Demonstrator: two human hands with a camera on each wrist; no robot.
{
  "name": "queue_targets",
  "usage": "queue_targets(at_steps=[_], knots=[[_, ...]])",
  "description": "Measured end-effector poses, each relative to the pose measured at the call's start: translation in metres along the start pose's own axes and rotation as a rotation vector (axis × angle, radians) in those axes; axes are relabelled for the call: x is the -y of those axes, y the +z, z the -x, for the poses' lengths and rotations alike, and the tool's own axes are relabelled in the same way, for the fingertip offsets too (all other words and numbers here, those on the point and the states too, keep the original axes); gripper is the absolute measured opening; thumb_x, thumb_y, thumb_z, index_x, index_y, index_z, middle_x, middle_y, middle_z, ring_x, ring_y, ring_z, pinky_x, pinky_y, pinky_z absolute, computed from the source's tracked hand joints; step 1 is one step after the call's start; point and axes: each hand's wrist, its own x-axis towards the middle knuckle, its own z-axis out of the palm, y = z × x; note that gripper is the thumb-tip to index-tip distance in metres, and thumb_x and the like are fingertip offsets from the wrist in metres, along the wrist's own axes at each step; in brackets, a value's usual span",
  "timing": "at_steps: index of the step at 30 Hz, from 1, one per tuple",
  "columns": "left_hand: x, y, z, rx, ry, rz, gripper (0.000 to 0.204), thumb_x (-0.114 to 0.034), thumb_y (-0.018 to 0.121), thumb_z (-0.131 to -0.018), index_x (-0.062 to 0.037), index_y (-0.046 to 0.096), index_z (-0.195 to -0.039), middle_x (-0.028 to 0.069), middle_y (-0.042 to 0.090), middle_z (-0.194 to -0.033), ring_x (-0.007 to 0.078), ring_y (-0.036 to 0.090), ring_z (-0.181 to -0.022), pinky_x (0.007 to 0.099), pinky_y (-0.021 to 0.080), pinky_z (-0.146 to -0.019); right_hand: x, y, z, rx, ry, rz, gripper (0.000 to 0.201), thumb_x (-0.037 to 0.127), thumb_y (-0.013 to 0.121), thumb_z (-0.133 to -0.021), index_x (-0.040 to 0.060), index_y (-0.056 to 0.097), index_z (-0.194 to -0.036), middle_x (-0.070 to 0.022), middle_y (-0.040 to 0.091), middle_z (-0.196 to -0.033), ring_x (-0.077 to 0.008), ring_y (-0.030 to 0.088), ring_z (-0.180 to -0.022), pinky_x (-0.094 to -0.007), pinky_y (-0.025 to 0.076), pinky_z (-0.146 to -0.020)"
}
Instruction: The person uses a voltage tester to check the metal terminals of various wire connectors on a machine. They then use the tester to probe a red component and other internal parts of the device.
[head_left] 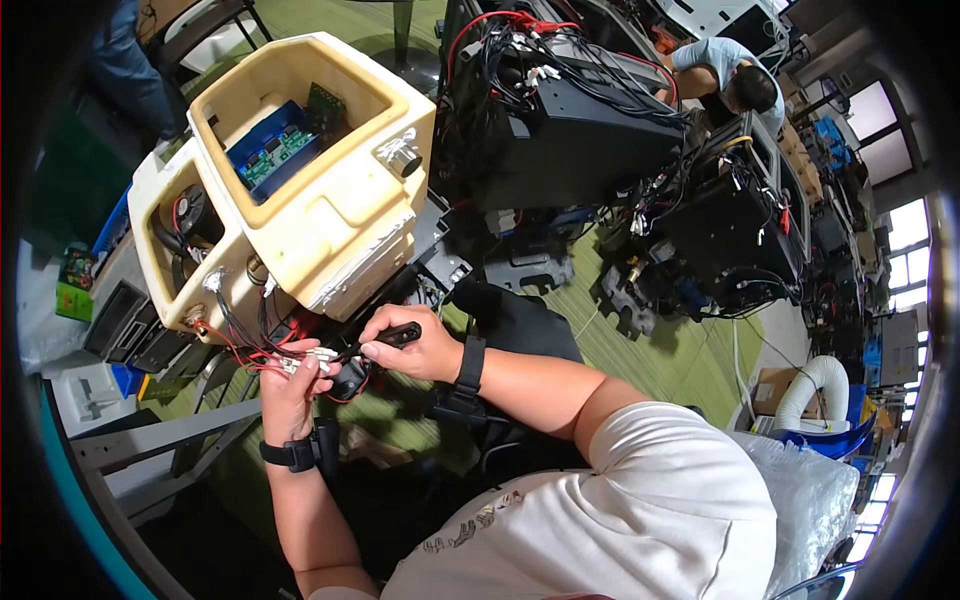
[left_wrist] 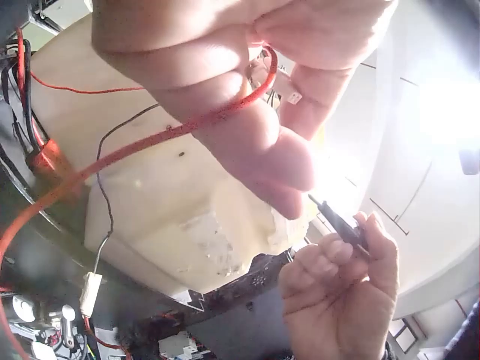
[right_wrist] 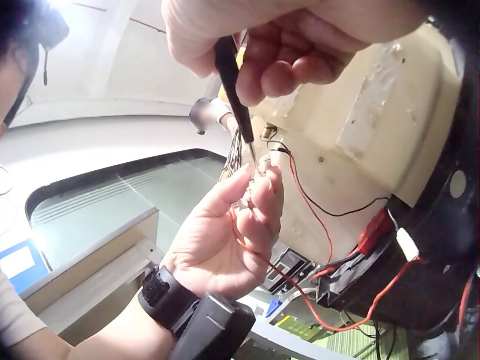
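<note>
My left hand (head_left: 291, 392) pinches a small cluster of white wire connectors (head_left: 318, 357) between thumb and fingertips, with red and black wires running from them. In the right wrist view the same connectors (right_wrist: 262, 166) show at the fingertips. My right hand (head_left: 425, 345) grips a black-handled tool (right_wrist: 235, 94) with a thin metal tip, which points down at the connectors and meets them in that view. A thick red wire (left_wrist: 142, 142) passes across the left fingers in the left wrist view. The wires lead up to a cream plastic housing (head_left: 330, 230) in front of me.
A blue-framed circuit board (head_left: 272, 150) sits inside the housing's opening, with a black fan (head_left: 198, 215) in the smaller bay. Black machine cabinets (head_left: 590, 140) with loose cables stand at right. Another person (head_left: 730, 80) bends behind them. A metal frame bar (head_left: 165, 435) is at left.
</note>
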Motion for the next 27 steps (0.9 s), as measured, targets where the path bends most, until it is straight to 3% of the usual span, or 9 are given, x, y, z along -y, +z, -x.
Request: queue_targets(at_steps=[8, 10, 11, 13, 17, 18, 19, 27], knots=[[0.004, -0.003, -0.002, -0.028, 0.022, -0.048, 0.019, -0.005, 0.057, -0.080, 0.0042, 0.051, -0.096, 0.0119, 0.061, -0.078, 0.0142, 0.061, -0.061, 0.0176, 0.048, -0.048, 0.004, -0.001, -0.001, 0.006, 0.049, -0.041, 0.009, 0.009, 0.063, -0.075, 0.0031, 0.058, -0.080, -0.0057, 0.058, -0.074, -0.0120, 0.056, -0.063, -0.0235, 0.042, -0.055], [0.004, -0.002, -0.002, -0.017, 0.032, -0.097, 0.017, -0.010, 0.057, -0.081, 0.0014, 0.052, -0.094, 0.0099, 0.060, -0.076, 0.0124, 0.059, -0.060, 0.0166, 0.046, -0.047, 0.005, 0.003, -0.005, -0.070, -0.115, -0.003, 0.008, 0.008, 0.061, -0.077, 0.0011, 0.058, -0.077, -0.0047, 0.058, -0.063, -0.0081, 0.056, -0.056, -0.0215, 0.043, -0.051], [0.006, -0.002, -0.002, -0.038, 0.036, -0.121, 0.015, -0.010, 0.056, -0.081, 0.0009, 0.053, -0.091, 0.0092, 0.060, -0.075, 0.0115, 0.059, -0.060, 0.0158, 0.045, -0.045, 0.010, 0.002, -0.002, -0.042, 0.053, -0.092, 0.007, 0.006, 0.062, -0.075, 0.0003, 0.059, -0.078, -0.0058, 0.058, -0.066, -0.0094, 0.057, -0.058, -0.0218, 0.044, -0.053], [0.006, -0.002, -0.002, -0.021, 0.038, -0.080, 0.014, -0.010, 0.056, -0.082, 0.0000, 0.053, -0.091, 0.0086, 0.060, -0.074, 0.0101, 0.058, -0.058, 0.0148, 0.044, -0.044, 0.012, 0.001, -0.001, -0.053, 0.076, -0.035, 0.007, 0.005, 0.063, -0.073, 0.0000, 0.060, -0.078, -0.0061, 0.060, -0.074, -0.0110, 0.058, -0.066, -0.0235, 0.045, -0.061], [0.008, -0.009, -0.006, 0.084, 0.099, -0.025, 0.011, -0.008, 0.052, -0.084, 0.0007, 0.054, -0.091, 0.0094, 0.060, -0.075, 0.0085, 0.056, -0.057, 0.0154, 0.040, -0.043, -0.001, 0.004, 0.001, -0.086, -0.024, 0.017, 0.008, 0.004, 0.063, -0.072, 0.0018, 0.060, -0.079, -0.0045, 0.058, -0.077, -0.0102, 0.054, -0.069, -0.0229, 0.044, -0.063], [0.009, -0.012, -0.009, 0.096, 0.107, -0.055, 0.012, -0.008, 0.054, -0.083, 0.0021, 0.054, -0.091, 0.0097, 0.060, -0.075, 0.0075, 0.055, -0.056, 0.0151, 0.040, -0.043, -0.004, 0.005, 0.002, -0.092, 0.034, -0.048, 0.008, 0.004, 0.064, -0.072, 0.0019, 0.060, -0.079, -0.0047, 0.058, -0.078, -0.0101, 0.054, -0.070, -0.0226, 0.043, -0.064], [0.005, -0.008, -0.005, 0.034, 0.061, -0.025, 0.013, -0.008, 0.054, -0.083, 0.0031, 0.055, -0.090, 0.0098, 0.061, -0.074, 0.0066, 0.054, -0.055, 0.0147, 0.039, -0.042, -0.009, 0.005, 0.004, -0.092, 0.084, -0.082, 0.010, 0.004, 0.064, -0.073, 0.0020, 0.059, -0.081, -0.0049, 0.057, -0.079, -0.0100, 0.054, -0.070, -0.0223, 0.043, -0.064], [0.007, -0.012, -0.009, 0.015, 0.006, 0.037, 0.018, -0.013, 0.054, -0.084, 0.0036, 0.056, -0.092, 0.0088, 0.061, -0.076, 0.0045, 0.051, -0.052, 0.0139, 0.037, -0.042, -0.009, 0.004, 0.004, -0.079, 0.040, -0.169, 0.014, 0.004, 0.062, -0.075, 0.0003, 0.054, -0.085, -0.0068, 0.055, -0.084, -0.0100, 0.053, -0.070, -0.0224, 0.043, -0.065]])
